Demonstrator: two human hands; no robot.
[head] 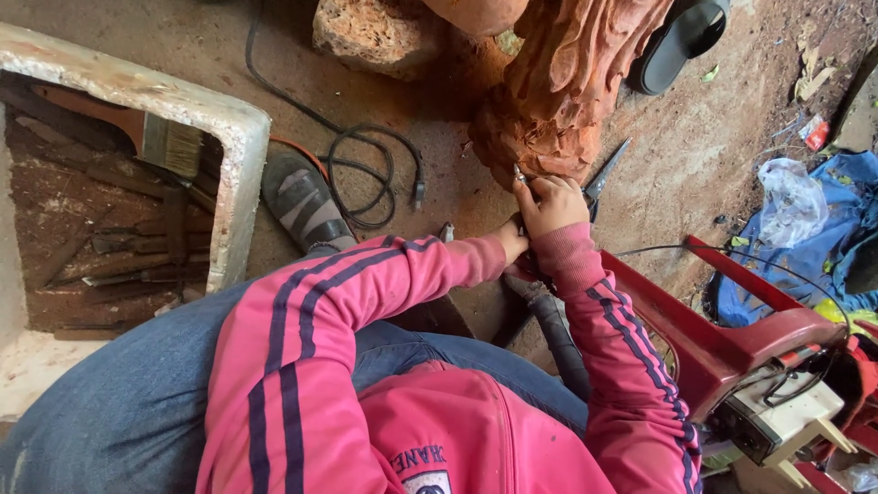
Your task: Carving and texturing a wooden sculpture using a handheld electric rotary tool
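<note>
Reddish-brown carved wooden figure [562, 82] stands on a bare, dusty earthen floor [677, 155] at twelve o'clock, its lower edge met by both hands of a person in a pink striped-sleeve jacket. The right hand [551, 203] has its grip pressed closed around a thin metal carving tool [519, 174] whose tip touches the wood; the left hand [514, 240] lies just beneath it, largely hidden, so whether its grip is spread or closed cannot be told. One rough pale stone block [370, 35] sits at eleven o'clock. One black cable [361, 160] loops across the floor at ten o'clock, beside one grey striped sandal [304, 203]. At nine o'clock one white foam box [240, 155] holds one wooden-handled flat brush [137, 133] and several dark chisels [137, 247], too jumbled to count. One red plastic chair [732, 338] stands at four o'clock, with one blue tarp [805, 247] and one crumpled clear plastic bag [788, 197] at three o'clock. One dark slipper [681, 41] lies at one o'clock. A black hose [560, 334] runs beneath the forearms.
</note>
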